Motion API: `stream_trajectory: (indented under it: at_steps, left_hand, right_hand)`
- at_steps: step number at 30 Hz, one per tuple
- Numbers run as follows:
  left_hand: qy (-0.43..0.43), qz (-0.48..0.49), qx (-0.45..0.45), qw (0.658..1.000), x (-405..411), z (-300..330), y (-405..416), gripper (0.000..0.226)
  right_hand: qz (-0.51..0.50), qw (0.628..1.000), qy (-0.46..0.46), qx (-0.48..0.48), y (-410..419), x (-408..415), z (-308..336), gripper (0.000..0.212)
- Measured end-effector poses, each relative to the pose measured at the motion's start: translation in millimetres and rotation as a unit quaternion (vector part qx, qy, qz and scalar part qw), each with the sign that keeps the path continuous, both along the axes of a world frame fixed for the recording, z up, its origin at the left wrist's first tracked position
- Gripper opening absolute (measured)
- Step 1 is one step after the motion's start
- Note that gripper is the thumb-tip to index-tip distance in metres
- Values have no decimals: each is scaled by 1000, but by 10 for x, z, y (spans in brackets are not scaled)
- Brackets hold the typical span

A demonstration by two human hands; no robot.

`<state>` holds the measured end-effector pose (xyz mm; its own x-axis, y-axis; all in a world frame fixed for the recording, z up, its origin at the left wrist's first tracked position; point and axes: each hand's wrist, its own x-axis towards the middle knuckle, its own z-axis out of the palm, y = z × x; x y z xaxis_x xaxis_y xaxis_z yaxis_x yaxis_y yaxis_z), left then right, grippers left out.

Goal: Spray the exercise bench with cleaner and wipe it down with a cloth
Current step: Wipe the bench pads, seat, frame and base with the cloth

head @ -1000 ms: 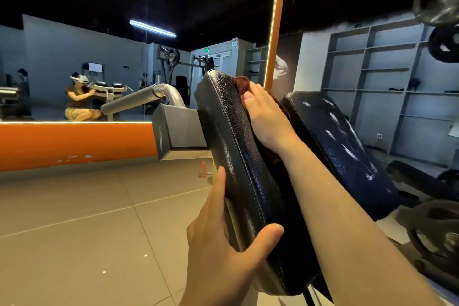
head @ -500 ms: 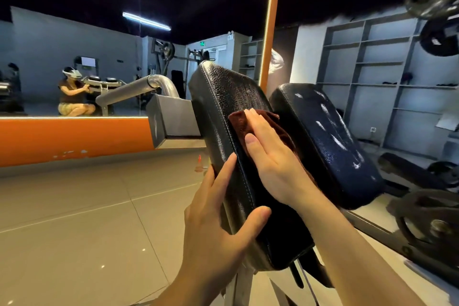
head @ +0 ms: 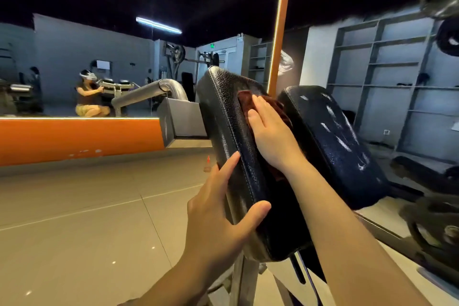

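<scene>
Two black padded bench cushions stand tilted side by side. My right hand [head: 270,136] lies flat with straight fingers on a dark red cloth [head: 248,102], pressing it against the inner face of the left pad [head: 223,112]. My left hand [head: 221,211] grips that pad's lower left edge, thumb on the front and fingers behind. The right pad [head: 332,139] carries white streaks of cleaner foam. No spray bottle is in sight.
A grey metal arm [head: 149,93] and block of the machine stick out left of the pads. The wall mirror [head: 99,57] with an orange frame stands behind. Weight plates [head: 437,226] sit low at the right, grey shelving [head: 387,77] beyond. Tiled floor [head: 74,218] spreads to the left.
My right hand slid the cloth down from the pad's top edge to its upper-middle face. The left hand kept its grip on the lower edge.
</scene>
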<state>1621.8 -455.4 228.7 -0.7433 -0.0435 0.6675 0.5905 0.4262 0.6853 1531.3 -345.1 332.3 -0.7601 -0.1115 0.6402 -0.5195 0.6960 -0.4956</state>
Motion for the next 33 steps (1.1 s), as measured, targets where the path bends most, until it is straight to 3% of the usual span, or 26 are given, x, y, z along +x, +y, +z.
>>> stream_trajectory:
  at_steps: [5, 8, 13, 20, 26, 30, 33]
  left_hand:
    - [2, -17, 1, 1000, 27, -22, 16, 71]
    - [3, -22, 13, 1000, 27, -42, 37, 71]
    - [5, -16, 18, 1000, -26, -105, 31, 75]
    - [-4, -4, 12, 1000, -39, -117, -5, 76]
    - [16, -26, 9, 999, -65, -124, -4, 74]
    - [8, -42, 46, 998, -65, -128, -2, 89]
    - [1, -62, 34, 998, -57, -130, -28, 88]
  right_hand:
    - [22, 1000, 1, 3, 113, 658, -594, 49]
    - [47, 999, -12, 0, 148, 714, -565, 49]
    - [71, 997, 3, 6, 28, 218, -68, 49]
    - [12, 999, 19, 34, -83, -711, 460, 52]
    - [10, 999, 3, 35, 30, -111, -23, 52]
    - [65, 997, 1, 40, 177, 524, -594, 45]
    - [100, 994, 30, 44, 229, 746, -784, 43]
